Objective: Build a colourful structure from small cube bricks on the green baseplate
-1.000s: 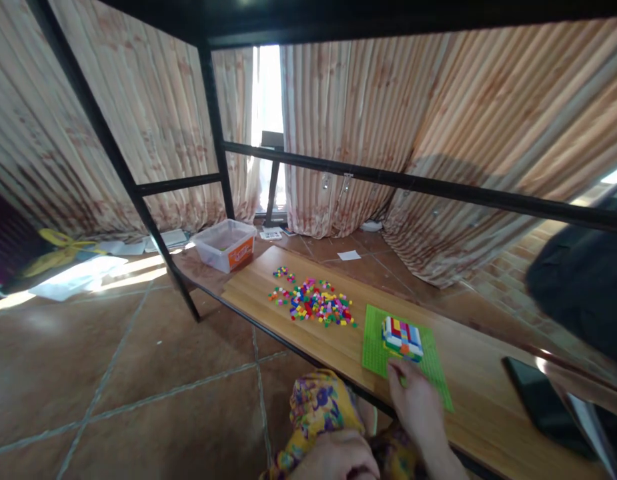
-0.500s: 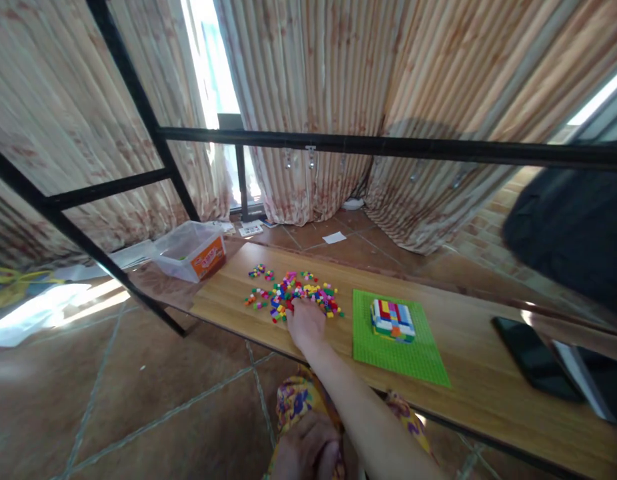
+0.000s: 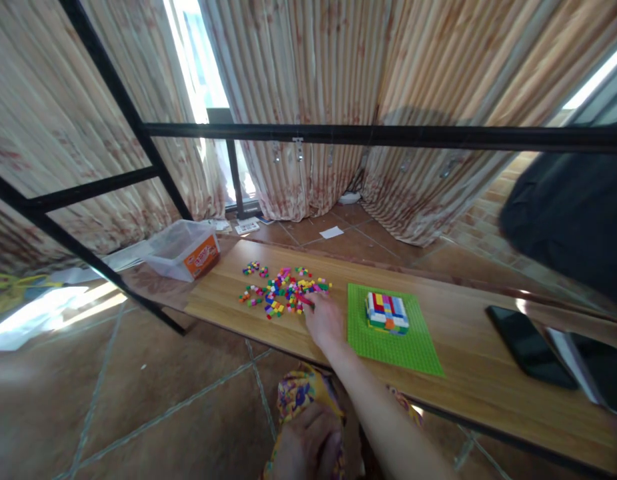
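My right hand [image 3: 327, 321] reaches over the bench to the right edge of a pile of small colourful toy bricks [image 3: 281, 293]. Its fingers are pinched on a red brick [image 3: 304, 299] at the fingertips. Low in the view, my left hand [image 3: 308, 443] rests on my lap with its fingers curled; whatever it may hold is hidden. To the right of my right hand lies a green baseplate [image 3: 361, 340]. On it stands a layered block of bricks [image 3: 387, 313] with white, red, yellow and blue pieces on top.
The wooden bench [image 3: 453, 340] runs across the view. A dark phone [image 3: 531, 347] and another dark device [image 3: 601, 367] lie toward its right end. A clear plastic box [image 3: 175, 250] with an orange label stands at the far left. A black metal bar [image 3: 348, 133] crosses behind the bench.
My right hand has moved right, from the middle of the brick pile toward its right edge. My left hand stays on my lap. The whole view has shifted slightly.
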Demonstrator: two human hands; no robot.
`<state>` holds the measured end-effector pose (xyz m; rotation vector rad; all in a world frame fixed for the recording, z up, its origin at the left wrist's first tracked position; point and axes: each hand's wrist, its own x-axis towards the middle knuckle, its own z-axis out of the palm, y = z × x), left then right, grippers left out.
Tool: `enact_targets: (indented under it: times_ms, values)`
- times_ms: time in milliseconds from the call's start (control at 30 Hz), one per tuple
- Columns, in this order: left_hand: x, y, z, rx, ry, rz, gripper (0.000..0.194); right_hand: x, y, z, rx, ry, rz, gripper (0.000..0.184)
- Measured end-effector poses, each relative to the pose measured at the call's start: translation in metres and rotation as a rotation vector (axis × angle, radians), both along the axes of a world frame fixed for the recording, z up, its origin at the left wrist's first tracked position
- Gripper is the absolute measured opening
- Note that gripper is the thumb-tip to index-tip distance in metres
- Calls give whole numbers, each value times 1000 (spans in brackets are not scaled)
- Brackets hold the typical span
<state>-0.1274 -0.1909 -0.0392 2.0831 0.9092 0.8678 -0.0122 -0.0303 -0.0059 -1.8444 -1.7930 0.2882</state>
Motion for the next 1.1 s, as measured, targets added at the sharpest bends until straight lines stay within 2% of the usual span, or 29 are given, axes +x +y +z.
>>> enact_targets:
  times_ms: [200, 300, 367, 433, 567, 667, 833, 1100]
  values:
    - [7, -1, 12, -80, -96, 55, 21, 43, -18, -20, -3, -16, -127, 21]
    - [1, 13, 16, -204, -156, 286, 20, 48, -28, -28, 1, -24, -149, 22]
    - [-9, 33, 15, -286, -182, 469, 18, 47, -33, -29, -21, -23, -152, 23]
    - [-22, 61, 13, -300, -204, 646, 18, 43, -34, -29, -51, -25, -141, 23]
    - [-50, 115, 13, -195, 72, 844, 27, 33, -34, -27, -74, -7, -73, 25]
    - [-57, 139, 20, -123, 285, 870, 34, 29, -33, -28, -64, 35, -32, 27]
    - [-49, 156, 25, -130, 484, 820, 34, 28, -31, -31, -42, 112, 34, 28]
    - [-35, 166, 12, -67, 306, 757, 32, 24, -25, -40, 8, 179, 112, 26]
